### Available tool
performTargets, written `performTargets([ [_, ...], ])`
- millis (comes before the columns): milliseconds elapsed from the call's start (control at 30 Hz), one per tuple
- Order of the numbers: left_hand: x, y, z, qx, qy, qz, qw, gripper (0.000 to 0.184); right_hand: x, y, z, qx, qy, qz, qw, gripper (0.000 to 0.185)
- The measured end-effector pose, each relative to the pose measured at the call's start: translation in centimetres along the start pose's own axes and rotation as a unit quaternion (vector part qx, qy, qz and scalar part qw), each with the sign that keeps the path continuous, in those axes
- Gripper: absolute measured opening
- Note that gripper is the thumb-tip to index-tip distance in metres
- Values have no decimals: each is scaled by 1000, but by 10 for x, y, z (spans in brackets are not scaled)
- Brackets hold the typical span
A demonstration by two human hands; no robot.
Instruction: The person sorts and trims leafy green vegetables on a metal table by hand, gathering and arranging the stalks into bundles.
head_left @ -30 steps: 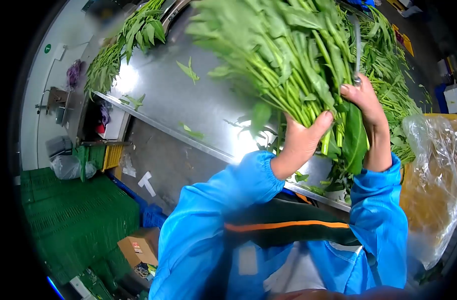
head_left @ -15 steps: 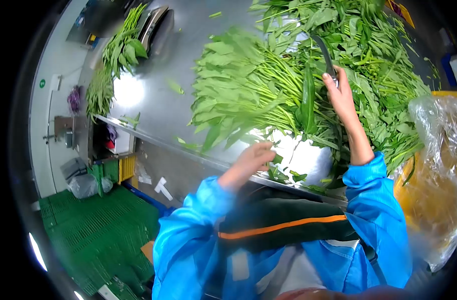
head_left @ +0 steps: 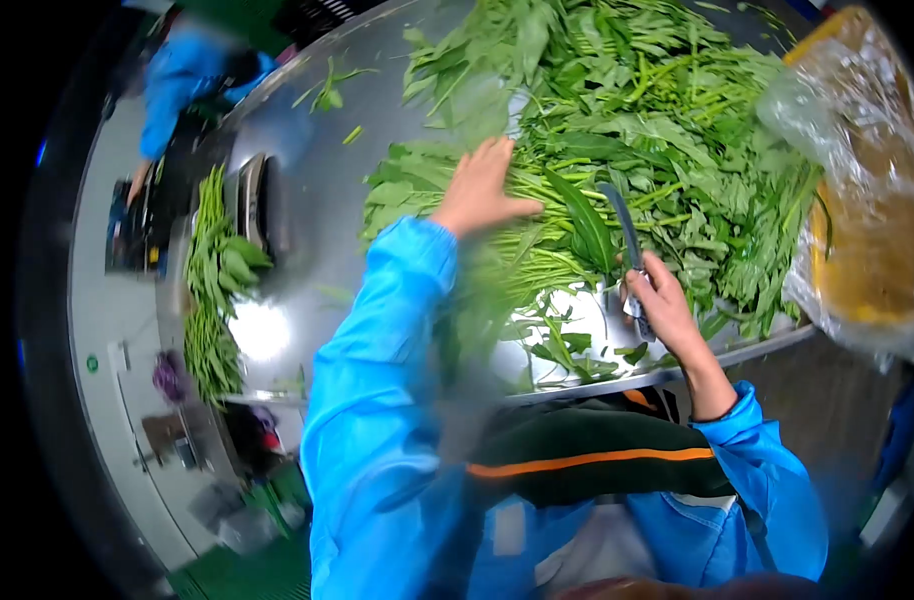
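My left hand (head_left: 485, 190) is over a loose bunch of long-stemmed leafy greens (head_left: 407, 175) on the steel table (head_left: 322, 215), its thumb apart from the fingers. Nothing shows in its grasp; whether it touches the stems I cannot tell. Near the table's front edge, my right hand (head_left: 669, 308) grips a knife (head_left: 625, 225) with a dark curved blade pointing away from me. One broad leaf (head_left: 582, 215) lies across the stems just left of the blade. Beyond and to the right spreads a big heap of the same greens (head_left: 667, 120).
Leaf scraps (head_left: 572, 350) litter the front edge. On the left, another bunch of greens (head_left: 215, 290) lies beside a dark, shiny-edged object (head_left: 254, 205). A yellow container (head_left: 862, 245) under clear plastic stands at right. A person in a blue sleeve (head_left: 172, 95) is at far left.
My left hand has moved forward from the table edge to over the bunch, its fingers now spread. The knife in my right hand has come nearer to me. The camera view has turned.
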State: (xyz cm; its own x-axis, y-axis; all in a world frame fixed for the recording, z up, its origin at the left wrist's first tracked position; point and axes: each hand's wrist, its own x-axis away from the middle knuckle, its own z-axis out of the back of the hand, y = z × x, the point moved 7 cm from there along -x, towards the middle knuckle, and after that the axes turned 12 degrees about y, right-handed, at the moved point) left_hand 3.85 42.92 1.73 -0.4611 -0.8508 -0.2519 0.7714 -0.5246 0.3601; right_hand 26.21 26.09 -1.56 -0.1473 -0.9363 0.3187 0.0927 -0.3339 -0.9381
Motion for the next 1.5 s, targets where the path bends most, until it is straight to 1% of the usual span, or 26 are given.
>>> performTargets([
  [67, -7, -18, -30, -32, -62, 2, 998, 97, 24, 0, -13, -46, 16, -58, 997, 27],
  [100, -4, -22, -38, -58, -72, -24, 995, 94, 29, 7, -18, -49, 47, -37, 997, 23],
  [133, -2, -19, -34, -66, -93, -30, 993, 93, 29, 15, -24, -24, 80, 31, 996, 23],
  [200, 10, -13, -27, -86, -142, -39, 985, 90, 39, 41, -32, -87, 121, -37, 988, 25],
  [233, 21, -5, -14, -77, -58, -89, 991, 82, 41, 42, -38, -100, 151, -22, 983, 28],
  [267, 37, -4, -13, -89, -79, -67, 991, 79, 47, 47, -41, -97, 176, -63, 977, 30],
  [333, 61, 10, 1, -114, -111, -22, 987, 75, 52, 47, -56, -125, 182, -78, 972, 33],
  [400, 88, 20, 6, -177, -67, -33, 981, 67, 56, 44, -68, -101, 181, -52, 977, 36],
  [433, 98, 24, 6, -206, -46, -38, 977, 63, 55, 35, -72, -39, 200, 45, 978, 39],
  [467, 103, 27, 3, -205, -43, -41, 977, 63, 59, 38, -76, -2, 191, 20, 981, 41],
  [533, 109, 31, 1, -206, -31, -42, 977, 63, 65, 38, -82, 30, 196, 37, 979, 42],
  [633, 93, 26, 0, -194, -100, -73, 973, 72, 72, 39, -83, 37, 191, 29, 981, 39],
  [700, 73, 13, -3, -98, -49, -107, 988, 84, 76, 36, -78, 42, 198, 42, 978, 36],
  [733, 63, 6, -7, -51, -22, -123, 991, 90, 75, 39, -77, 30, 191, 29, 981, 35],
  [800, 39, -17, -31, -23, -77, -78, 994, 99, 72, 50, -74, 4, 180, 3, 984, 34],
  [833, 28, -24, -42, -9, -104, -56, 993, 103, 72, 47, -72, -4, 200, 30, 979, 33],
  [867, 21, -28, -52, -15, -127, -52, 990, 103, 70, 44, -71, -2, 183, 34, 982, 35],
  [933, 10, -28, -61, -29, -176, -38, 983, 104, 67, 46, -69, 22, 197, 37, 979, 38],
  [967, 10, -24, -59, -55, -156, -73, 983, 104, 67, 49, -67, 19, 192, 9, 981, 43],
  [1067, 23, -20, -55, 16, -193, -27, 981, 103, 70, 39, -61, -16, 213, 14, 977, 38],
  [1100, 36, -17, -48, 30, -182, -4, 983, 104, 70, 44, -57, 6, 224, 33, 974, 39],
  [1200, 65, 25, -7, -39, -208, 38, 977, 112, 66, 48, -51, 60, 173, 18, 983, 37],
  [1300, 110, 52, 2, -81, -131, -35, 987, 121, 60, 59, -59, 96, 176, 74, 977, 35],
  [1367, 126, 55, -7, -111, -95, -18, 989, 124, 60, 53, -66, 134, 157, 99, 973, 39],
  [1400, 131, 55, -9, -125, -76, -11, 989, 126, 61, 49, -69, 136, 140, 73, 978, 39],
  [1500, 123, 48, -17, -153, -51, -22, 987, 120, 62, 44, -75, 135, 111, 17, 984, 39],
])
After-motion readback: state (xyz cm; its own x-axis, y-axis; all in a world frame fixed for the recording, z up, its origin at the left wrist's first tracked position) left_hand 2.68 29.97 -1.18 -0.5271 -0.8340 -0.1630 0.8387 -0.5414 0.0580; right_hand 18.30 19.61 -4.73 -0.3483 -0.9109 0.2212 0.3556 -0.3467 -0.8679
